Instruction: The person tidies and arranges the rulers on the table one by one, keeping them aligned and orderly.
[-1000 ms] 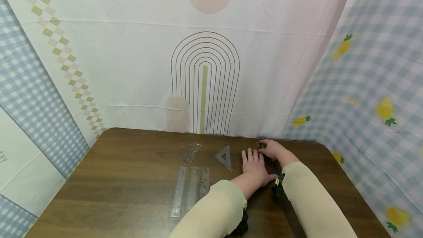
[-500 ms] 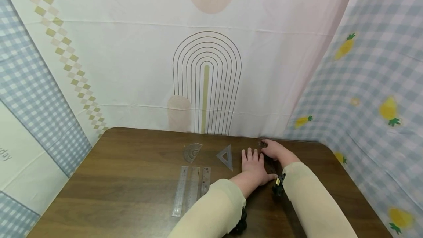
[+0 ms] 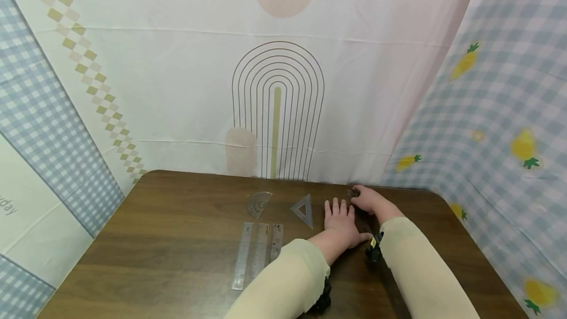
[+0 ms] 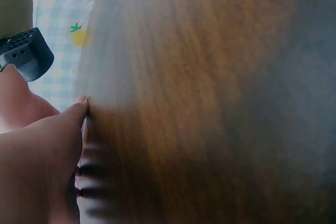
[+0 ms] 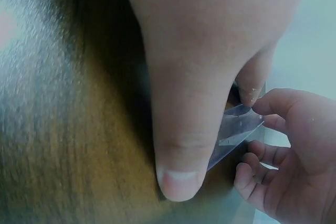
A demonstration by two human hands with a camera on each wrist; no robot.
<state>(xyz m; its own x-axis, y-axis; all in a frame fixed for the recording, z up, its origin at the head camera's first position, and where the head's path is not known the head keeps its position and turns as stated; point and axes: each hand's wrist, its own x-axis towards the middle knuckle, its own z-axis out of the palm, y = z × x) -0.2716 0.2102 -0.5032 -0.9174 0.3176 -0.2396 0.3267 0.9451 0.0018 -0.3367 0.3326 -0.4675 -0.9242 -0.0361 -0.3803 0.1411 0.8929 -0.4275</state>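
Observation:
My left hand (image 3: 340, 223) lies on the table with its fingers straight and spread, its thumb out to the right. In the right wrist view, a clear plastic piece with a slanted edge, seemingly a set square (image 5: 236, 132), shows partly from under that hand. My right hand (image 5: 310, 150) pinches the piece's edge between thumb and index finger, near the table's far edge. The left hand covers most of the piece, so its full outline is hidden. Left of the hands lie a small clear set square (image 3: 307, 218) and a protractor (image 3: 257, 206).
Three clear rulers, a left one (image 3: 240, 260), a middle one (image 3: 259, 250) and a right one (image 3: 276, 240), lie side by side, partly behind the left sleeve (image 3: 279, 279). Patterned cloth (image 3: 195, 102) hangs behind the wooden table (image 3: 155, 240).
The right hand has shifted very slightly while staying at the plastic piece. The left hand has stayed in place on the table. The head view has moved a little.

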